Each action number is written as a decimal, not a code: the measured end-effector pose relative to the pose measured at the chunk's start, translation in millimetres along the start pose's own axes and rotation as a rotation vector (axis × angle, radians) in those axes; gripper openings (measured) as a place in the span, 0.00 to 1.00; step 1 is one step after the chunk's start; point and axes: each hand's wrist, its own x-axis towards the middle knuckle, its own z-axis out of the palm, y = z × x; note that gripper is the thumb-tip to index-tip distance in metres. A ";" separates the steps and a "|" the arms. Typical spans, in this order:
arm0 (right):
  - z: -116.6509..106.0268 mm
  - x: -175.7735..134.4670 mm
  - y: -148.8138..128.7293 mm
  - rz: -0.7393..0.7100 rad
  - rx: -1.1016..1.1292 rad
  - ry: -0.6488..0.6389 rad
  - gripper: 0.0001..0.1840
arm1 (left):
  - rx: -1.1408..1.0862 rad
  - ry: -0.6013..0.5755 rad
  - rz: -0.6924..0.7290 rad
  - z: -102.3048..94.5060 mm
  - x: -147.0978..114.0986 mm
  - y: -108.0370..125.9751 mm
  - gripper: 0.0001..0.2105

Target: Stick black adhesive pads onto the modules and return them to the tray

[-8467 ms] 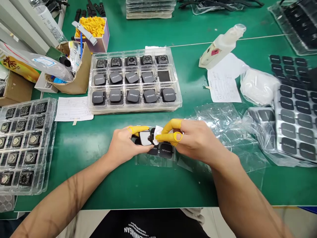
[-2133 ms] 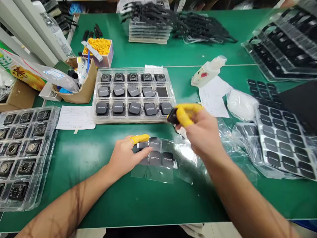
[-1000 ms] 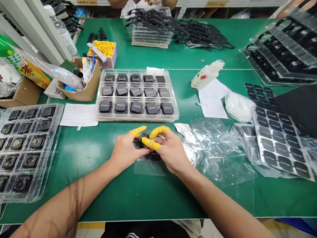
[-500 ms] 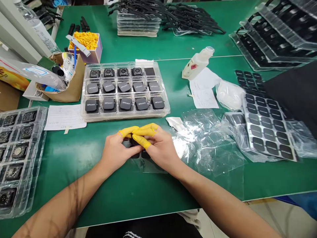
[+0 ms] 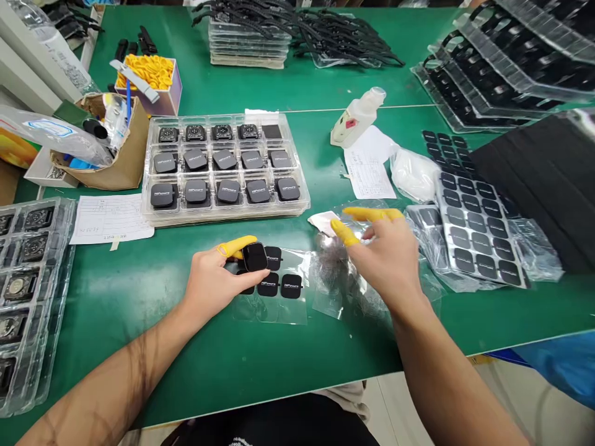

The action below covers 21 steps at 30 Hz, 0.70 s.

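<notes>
My left hand (image 5: 223,269), a yellow finger cot on its index finger, pinches a black square watch body (image 5: 255,256) by its edges, the glossy face up. Below it lies a clear sheet (image 5: 297,310) of black HiFuture-printed square stickers (image 5: 291,286), partly covered by the hand. To the right, my right hand (image 5: 383,248) hovers over crumpled clear film (image 5: 334,288) with its cotted thumb and index finger apart and nothing visible between them. Left of its thumb is a folded white wipe (image 5: 321,222).
A clear tray (image 5: 223,214) of watch bodies, many under black square labels, stands behind the hands. Another tray (image 5: 41,347) is at left. A bottle (image 5: 357,118), label sheets (image 5: 478,229) and stacked strap trays (image 5: 511,80) are at right; a finger-cot box (image 5: 170,93) stands back left.
My right hand has parted from the left and moved right, its fingers opening. The watch body is now uncovered in my left hand, and more of the sticker sheet shows. The view has shifted slightly.
</notes>
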 end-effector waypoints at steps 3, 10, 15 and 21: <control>5.1 12.0 -16.0 -0.053 0.015 -0.067 0.11 | -0.015 0.017 0.020 1.7 -0.8 -0.7 0.23; 9.7 -14.9 -85.9 -0.535 0.546 -0.238 0.06 | -0.028 -0.016 0.020 1.5 -0.5 0.5 0.22; 23.7 -15.9 -91.1 -0.602 0.566 -0.232 0.04 | -0.050 -0.021 -0.038 0.9 0.0 3.3 0.21; 25.1 -13.6 -89.5 -0.556 0.611 -0.263 0.07 | -0.059 -0.024 -0.029 1.1 -0.8 2.4 0.20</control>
